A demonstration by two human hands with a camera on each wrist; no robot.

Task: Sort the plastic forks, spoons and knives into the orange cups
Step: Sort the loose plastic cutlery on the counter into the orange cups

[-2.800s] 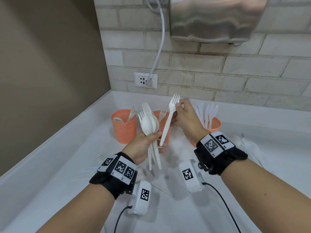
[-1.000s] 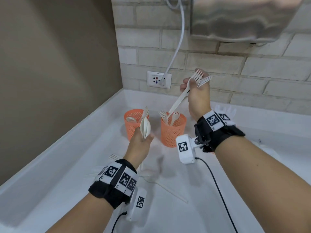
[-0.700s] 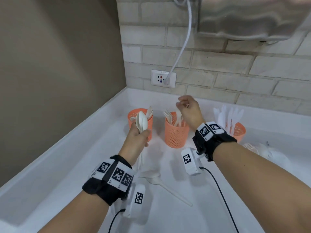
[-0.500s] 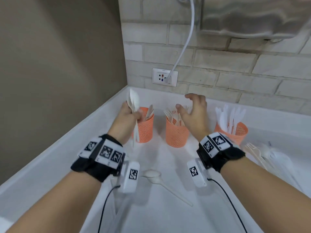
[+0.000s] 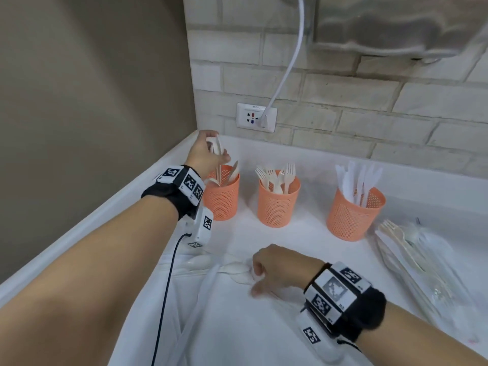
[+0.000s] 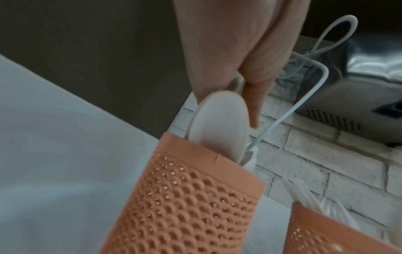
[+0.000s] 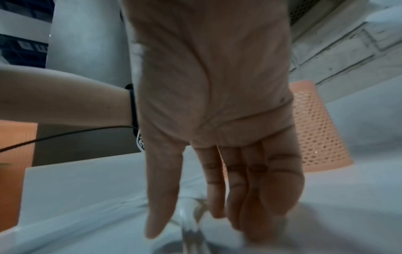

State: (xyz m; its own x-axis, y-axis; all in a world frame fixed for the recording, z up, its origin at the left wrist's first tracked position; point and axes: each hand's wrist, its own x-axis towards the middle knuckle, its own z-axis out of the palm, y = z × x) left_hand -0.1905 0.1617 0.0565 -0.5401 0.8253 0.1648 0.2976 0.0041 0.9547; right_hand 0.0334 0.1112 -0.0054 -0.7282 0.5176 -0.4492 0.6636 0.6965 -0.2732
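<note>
Three orange mesh cups stand in a row: the left cup (image 5: 223, 199) has spoons, the middle cup (image 5: 278, 204) forks, the right cup (image 5: 353, 217) knives. My left hand (image 5: 217, 150) pinches a few white spoons (image 5: 217, 154) by their bowls, handles down inside the left cup. In the left wrist view a spoon bowl (image 6: 219, 130) sits at the cup rim (image 6: 195, 151). My right hand (image 5: 257, 273) is low on the counter at a loose white spoon (image 5: 237, 270). Its thumb (image 7: 156, 214) and fingers (image 7: 217, 197) reach down either side of that spoon (image 7: 189, 225), not closed on it.
A heap of cutlery in clear plastic wrap (image 5: 422, 265) lies right of the knife cup. More white cutlery (image 5: 198, 262) lies under my left forearm. The counter (image 5: 303, 244) meets a brick wall behind and a brown wall on the left. A wall socket (image 5: 256, 117) holds a cable.
My right hand let the forks go into the middle cup and came down to the spoon on the counter. My left hand carried its spoons over the left cup and lowered them in.
</note>
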